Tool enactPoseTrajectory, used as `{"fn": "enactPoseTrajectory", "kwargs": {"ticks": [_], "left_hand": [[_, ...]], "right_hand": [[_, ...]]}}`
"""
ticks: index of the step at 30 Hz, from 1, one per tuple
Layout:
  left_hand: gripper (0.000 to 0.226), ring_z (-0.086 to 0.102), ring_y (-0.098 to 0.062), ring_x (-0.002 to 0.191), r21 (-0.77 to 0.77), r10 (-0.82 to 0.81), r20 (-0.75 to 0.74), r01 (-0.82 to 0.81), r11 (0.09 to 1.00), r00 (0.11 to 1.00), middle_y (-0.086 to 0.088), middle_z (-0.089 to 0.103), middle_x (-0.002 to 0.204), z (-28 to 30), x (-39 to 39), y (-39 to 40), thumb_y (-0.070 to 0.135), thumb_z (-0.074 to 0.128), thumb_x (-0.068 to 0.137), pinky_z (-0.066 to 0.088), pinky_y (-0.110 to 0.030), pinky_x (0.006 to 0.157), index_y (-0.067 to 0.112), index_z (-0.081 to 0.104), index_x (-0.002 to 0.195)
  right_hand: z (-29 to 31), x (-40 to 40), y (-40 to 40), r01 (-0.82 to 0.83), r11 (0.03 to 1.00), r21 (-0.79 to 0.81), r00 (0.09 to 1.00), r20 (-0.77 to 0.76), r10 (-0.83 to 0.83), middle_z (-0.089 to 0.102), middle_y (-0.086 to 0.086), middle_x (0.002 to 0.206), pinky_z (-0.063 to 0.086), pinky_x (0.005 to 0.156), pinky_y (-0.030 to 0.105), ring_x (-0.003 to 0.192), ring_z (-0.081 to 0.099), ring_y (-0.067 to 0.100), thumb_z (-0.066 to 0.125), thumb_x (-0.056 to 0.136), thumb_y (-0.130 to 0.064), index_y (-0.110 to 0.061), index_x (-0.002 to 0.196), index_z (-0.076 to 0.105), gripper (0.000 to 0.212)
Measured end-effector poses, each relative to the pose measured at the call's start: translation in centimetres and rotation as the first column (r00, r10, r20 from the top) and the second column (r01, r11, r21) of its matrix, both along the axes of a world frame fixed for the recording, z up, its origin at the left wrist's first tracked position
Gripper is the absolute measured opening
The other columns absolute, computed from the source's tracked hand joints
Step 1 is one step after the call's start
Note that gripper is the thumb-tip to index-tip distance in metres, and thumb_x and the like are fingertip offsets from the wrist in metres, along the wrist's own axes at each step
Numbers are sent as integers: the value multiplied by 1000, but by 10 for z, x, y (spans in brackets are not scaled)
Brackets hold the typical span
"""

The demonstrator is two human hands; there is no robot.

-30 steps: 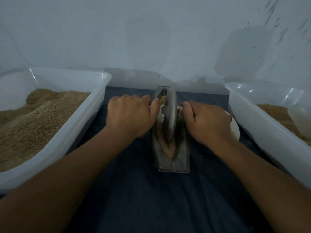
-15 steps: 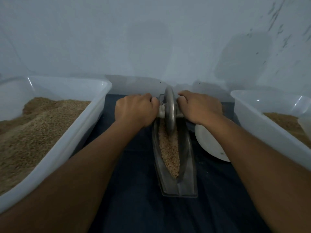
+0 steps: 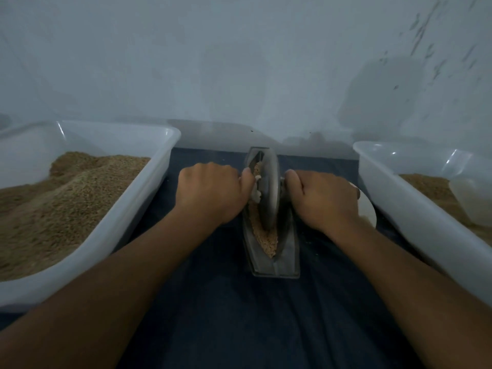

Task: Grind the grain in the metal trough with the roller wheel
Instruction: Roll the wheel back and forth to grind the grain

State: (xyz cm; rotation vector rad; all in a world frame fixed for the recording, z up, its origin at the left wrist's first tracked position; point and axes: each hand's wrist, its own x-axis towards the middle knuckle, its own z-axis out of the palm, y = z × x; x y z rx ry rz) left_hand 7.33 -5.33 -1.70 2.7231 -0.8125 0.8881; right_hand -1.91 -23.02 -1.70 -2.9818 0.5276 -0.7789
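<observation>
We face a pale wall [image 3: 239, 62] with dark flecks at upper right, dim bluish light, soft shadows, dark blue cloth [image 3: 239, 315] beneath us.

Trough [image 3: 274, 266] and roller wheel [image 3: 269, 193]: dull grey metal. Grain [image 3: 267, 242]: tan, speckled. Tubs [image 3: 149, 187] translucent white; cloth [image 3: 239, 315] plain dark navy; wall [image 3: 213, 62] pale grey.

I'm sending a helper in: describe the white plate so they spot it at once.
Start at the dark cloth between the two grain tubs. Right of the metal trough, half hidden under the right hand, lies the white plate, the only flat round dish there.
</observation>
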Motion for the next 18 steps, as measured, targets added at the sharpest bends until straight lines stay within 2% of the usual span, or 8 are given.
{"fn": "enactPoseTrajectory", "kwargs": {"ticks": [3,6,8,11,14,16,17,18], "left_hand": [[60,37,-16,43,14,-17,54,16,1000,998,4,44,49,3,-14,5,52,22,100,23,-24,46,23,48,54],[58,35,-15,40,63,-21,131,13,998,991,6,41,48,5,-24,12,46,14,99,20,-24,45,23,45,56],[55,31,-14,40,96,-15,159,0,995,987,7,39,49,3,-30,15,43,9,97,15,-24,44,24,42,57],[55,28,-14,40,63,10,159,-20,998,987,7,38,49,-1,-29,16,43,12,99,14,-24,45,24,42,58],[53,29,-14,43,104,-7,161,-10,995,987,7,38,55,-6,-17,11,38,1,96,15,-25,46,22,45,71],[53,28,-15,44,118,-9,182,-13,993,983,6,36,56,-7,-6,3,35,0,97,14,-27,47,23,46,73],[52,26,-16,45,100,-11,195,-9,995,981,6,34,55,-6,-1,-1,34,4,100,13,-27,47,22,45,69],[52,26,-16,45,97,-4,191,-15,995,982,6,33,54,-4,5,-5,34,8,102,13,-28,47,22,43,66]], "right_hand": [[-2,-19,6,-16,1000,25,999,48,15,57,-4,70,52,69,41,66,55,26,22,104,-46,-28,76,57,48],[-2,-31,11,-47,999,20,995,87,45,57,-5,67,53,67,41,64,55,23,23,104,-46,-29,80,63,50],[-3,-34,14,-71,997,-13,987,144,72,51,-7,61,53,69,40,60,51,21,26,104,-44,-28,74,61,49],[-6,-31,14,-102,992,-69,961,252,116,34,-14,51,49,90,42,53,40,15,38,104,-34,-27,63,56,45],[-5,-15,7,-141,987,-74,967,204,153,33,-14,50,41,102,43,50,38,14,36,105,-32,-29,59,40,47],[-4,-2,-1,-149,986,-75,974,160,160,38,-11,52,45,91,37,50,41,14,31,105,-34,-29,61,41,46],[-4,5,-5,-139,987,-82,980,130,149,42,-10,55,44,75,31,54,46,17,29,106,-36,-29,67,48,44],[-3,12,-9,-122,989,-86,987,96,130,49,-8,60,35,61,28,60,52,21,27,106,-37,-28,76,56,43]]}}
